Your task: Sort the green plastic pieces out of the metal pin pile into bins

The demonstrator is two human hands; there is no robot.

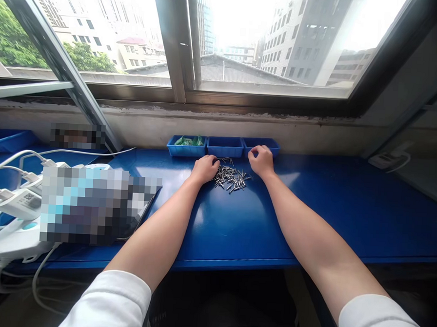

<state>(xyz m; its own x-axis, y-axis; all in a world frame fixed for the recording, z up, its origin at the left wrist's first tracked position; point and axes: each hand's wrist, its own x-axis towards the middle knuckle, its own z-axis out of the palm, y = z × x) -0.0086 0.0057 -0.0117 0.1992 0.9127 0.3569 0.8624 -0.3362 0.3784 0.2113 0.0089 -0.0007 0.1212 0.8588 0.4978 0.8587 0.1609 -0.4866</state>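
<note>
A loose pile of small, shiny metal pieces, thin like screws or rivets (232,180), lies on the blue tabletop (233,227). My left hand (205,169) rests at the pile's left edge with its fingers curled in; whatever is in them is hidden. My right hand (261,161) is above and right of the pile, in front of the right blue bin (272,146). Its thumb and fingers are pinched together, and anything between them is too small to make out. The middle blue bin (224,147) stands between the hands, behind the pile.
The left blue bin (186,146) holds green-and-clear packets. A white power strip (12,240) with plugged chargers and cables spreads over the left side, beside a blurred-out object. Behind the bins run a low wall and a window. A metal frame post (90,103) rises at the left.
</note>
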